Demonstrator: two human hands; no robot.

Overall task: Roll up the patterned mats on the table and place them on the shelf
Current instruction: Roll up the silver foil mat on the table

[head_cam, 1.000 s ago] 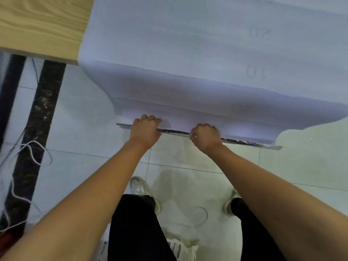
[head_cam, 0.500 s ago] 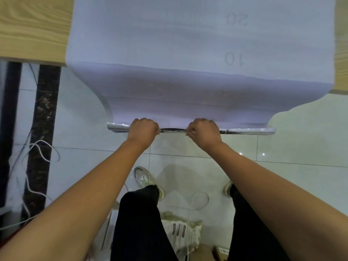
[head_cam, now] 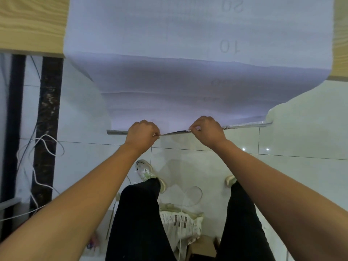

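**Mat rolling at its first turn; shelving not yet begun**

Fingers of the left hand are curled and pinch the near edge of the mat. The right hand pinches the same edge just to the right of it, knuckles up. The short stretch of edge between the two hands is lifted and slightly twisted. To either side it reads as a thin, tight lip, dark and silvery on its underside.

Assessment: the roll is barely started, one narrow turn at most. Almost the whole length remains to be wound. No shelf is in view, so placement is outstanding. Whether other mats wait cannot be told.

Condition of the mat: pale lilac backing faces up, with faint reversed numerals showing through. The patterned face is hidden apart from that edge. The far portion lies flat on the light wooden desk. The near portion hangs over the desk's near edge, well above the tiled floor, with soft ripples across it.

White cables trail on the floor at left, and a printed bag lies between the person's feet.
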